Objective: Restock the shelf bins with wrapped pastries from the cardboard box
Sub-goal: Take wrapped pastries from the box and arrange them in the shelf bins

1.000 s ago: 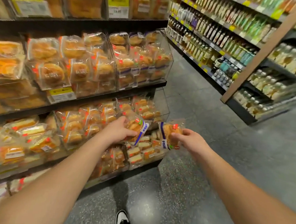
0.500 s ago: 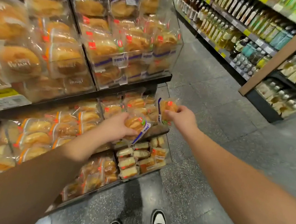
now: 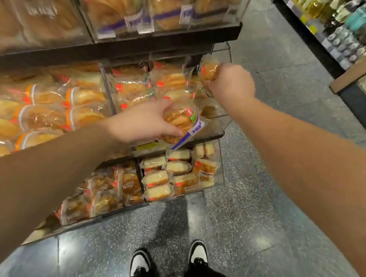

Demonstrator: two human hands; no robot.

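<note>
At frame centre, the left hand gripped a pastry before the bin; the right hand, higher up, clutched a second pastry above it.

Dark pastry wrapper bottom bin: script word, perhaps "bread"; other labels blurred, unreadable.

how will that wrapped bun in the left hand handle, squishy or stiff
Probably soft: the wrapped bun looks like puffy bread, so a tight grip by the left hand may squash it. Likely light, since the fingers alone hold it. The glossy wrapper might slide a little.
</note>
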